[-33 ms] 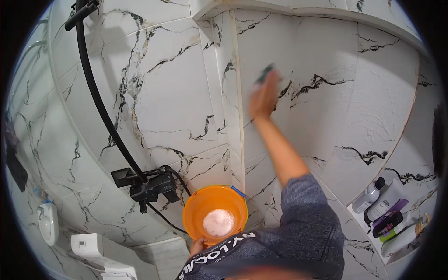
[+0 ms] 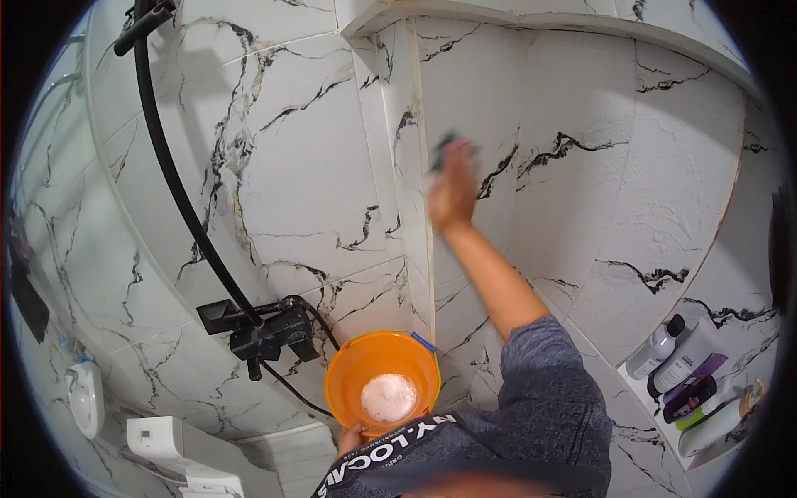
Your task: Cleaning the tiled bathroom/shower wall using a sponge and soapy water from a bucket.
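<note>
My right hand (image 2: pixel 452 195), smeared by motion, is up at the marbled white tile wall (image 2: pixel 564 91). Under its fingers is a dark green scrubbing pad (image 2: pixel 444 149), pressed to the tiles beside the vertical corner trim (image 2: pixel 423 166). Low in front of me, my left hand (image 2: pixel 351 437) grips the near rim of an orange bucket (image 2: pixel 340 378). White suds (image 2: pixel 388 397) float in the bucket, and a blue grip sits on its handle. Most of my left hand's fingers are hidden by the rim and my shirt.
Left of the bucket, a black shower mixer (image 2: pixel 270 332) juts from the wall with a long black pipe (image 2: pixel 170 178). Several bottles (image 2: pixel 656 353) stand on a white shelf (image 2: pixel 643 398) at right. A white toilet (image 2: pixel 158 440) is at lower left; a ledge (image 2: pixel 531 21) runs overhead.
My right hand has slid left and slightly down along the wall with the scrubbing pad, closer to the corner trim. The left hand and bucket have stayed in place.
</note>
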`<state>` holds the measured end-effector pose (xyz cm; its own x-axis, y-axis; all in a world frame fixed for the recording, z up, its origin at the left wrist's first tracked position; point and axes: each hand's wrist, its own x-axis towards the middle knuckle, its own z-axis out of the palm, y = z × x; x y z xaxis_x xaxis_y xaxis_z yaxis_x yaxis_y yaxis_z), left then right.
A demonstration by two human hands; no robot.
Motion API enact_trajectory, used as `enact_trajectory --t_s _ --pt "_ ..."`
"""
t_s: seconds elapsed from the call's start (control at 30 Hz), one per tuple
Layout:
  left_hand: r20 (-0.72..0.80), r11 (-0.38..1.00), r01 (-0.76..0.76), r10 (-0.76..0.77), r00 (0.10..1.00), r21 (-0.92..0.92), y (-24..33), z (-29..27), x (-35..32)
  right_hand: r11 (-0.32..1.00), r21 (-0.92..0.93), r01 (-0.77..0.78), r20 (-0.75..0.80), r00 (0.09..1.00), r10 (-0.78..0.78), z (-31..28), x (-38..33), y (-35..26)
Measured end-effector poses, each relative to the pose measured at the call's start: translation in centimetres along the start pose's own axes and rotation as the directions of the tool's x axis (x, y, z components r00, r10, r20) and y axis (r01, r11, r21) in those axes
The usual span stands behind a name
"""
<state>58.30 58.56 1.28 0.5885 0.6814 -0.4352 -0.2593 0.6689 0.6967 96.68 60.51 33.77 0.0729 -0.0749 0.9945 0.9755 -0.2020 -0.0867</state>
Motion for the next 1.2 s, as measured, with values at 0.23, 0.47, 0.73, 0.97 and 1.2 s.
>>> enact_trajectory --t_s 0.23,0.47,0.73,0.97,1.2 --pt "0.006 0.998 -0.036 0.036 0.999 0.058 0.2 0.5 -0.1 0.964 -0.067 0.256 0.197 0.951 -0.239 -3.0 4.7 5.5" --pt "-0.021 0.994 -0.07 0.072 0.997 0.084 0.4 0.8 -1.0 0.986 0.036 -0.162 -0.079 0.983 0.165 -0.2 -12.9 0.4" --pt "-0.018 0.996 -0.074 0.074 0.997 -0.039 -0.7 0.1 -0.6 0.991 0.008 0.135 0.217 0.967 -0.133 -2.1 -3.8 4.7" --pt "0.01 0.999 -0.044 0.044 0.999 -0.012 -0.3 0.2 -0.9 0.987 -0.007 -0.16 -0.031 0.987 0.16 -1.3 -16.4 -0.3" --pt "-0.049 1.0 -0.017 0.016 0.999 -0.01 -0.2 1.6 -1.5 0.998 -0.013 0.068 0.159 0.985 -0.065 -2.1 -7.5 6.8"
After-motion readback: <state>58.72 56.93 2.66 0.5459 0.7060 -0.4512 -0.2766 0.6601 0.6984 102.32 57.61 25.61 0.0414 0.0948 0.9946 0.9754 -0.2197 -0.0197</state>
